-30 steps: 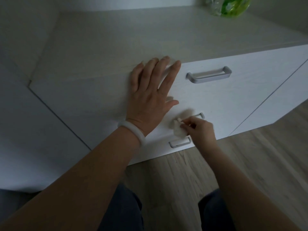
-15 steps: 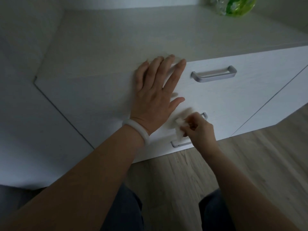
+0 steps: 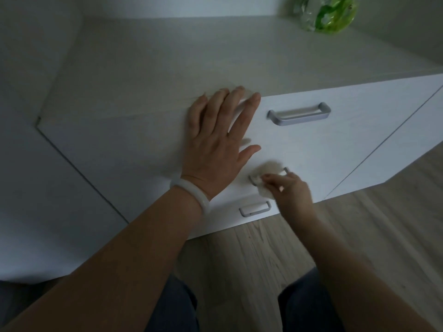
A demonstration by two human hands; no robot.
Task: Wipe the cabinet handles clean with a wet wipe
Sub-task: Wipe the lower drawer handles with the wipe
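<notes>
A white cabinet (image 3: 347, 149) stands in front of me with three grey metal handles on its drawer fronts. The top handle (image 3: 299, 114) is bare. My right hand (image 3: 290, 192) pinches a crumpled white wet wipe (image 3: 262, 186) against the middle handle (image 3: 254, 179), most of which the hand and wipe hide. The bottom handle (image 3: 255, 209) shows just below the wipe. My left hand (image 3: 220, 142) lies flat with fingers spread on the top drawer front, fingertips at the cabinet's top edge, a white bracelet on its wrist.
A green and clear plastic packet (image 3: 326, 13) sits at the back right of the cabinet top (image 3: 167, 63). Wood floor (image 3: 359, 236) runs below and right of the cabinet. A white panel (image 3: 36, 200) stands at the left. My knees show at the bottom.
My right hand with the wipe has shifted up from the bottom handle to the middle handle, uncovering the bottom one. My left hand stays flat on the drawer front.
</notes>
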